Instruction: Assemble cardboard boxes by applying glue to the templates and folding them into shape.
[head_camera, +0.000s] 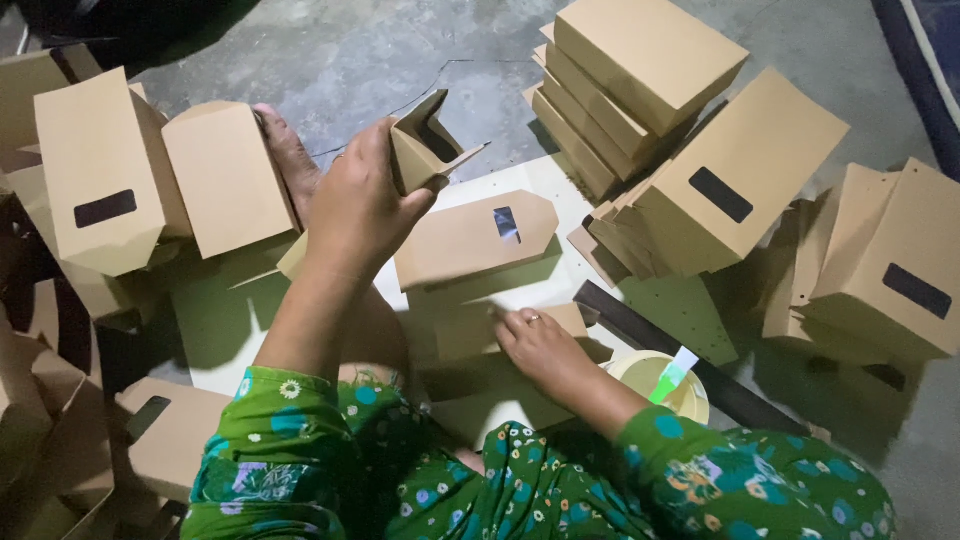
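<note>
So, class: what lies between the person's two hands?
In the head view, a flat brown carton blank with a small window cut-out lies between the left hand, which holds a half-folded carton, and the right hand.

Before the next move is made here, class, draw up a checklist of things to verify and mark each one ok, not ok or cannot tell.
1. Left hand grips the half-folded box: ok.
2. Half-folded box fully closed: not ok, a flap stands open.
3. Right hand rests on a flat cardboard blank on the floor: ok.
4. Windowed blank lies flat between the hands: ok.
5. Stack of finished boxes stands steady: cannot tell; it looks tilted.
6. Pale cup with a green stick stands upright: ok.
</note>
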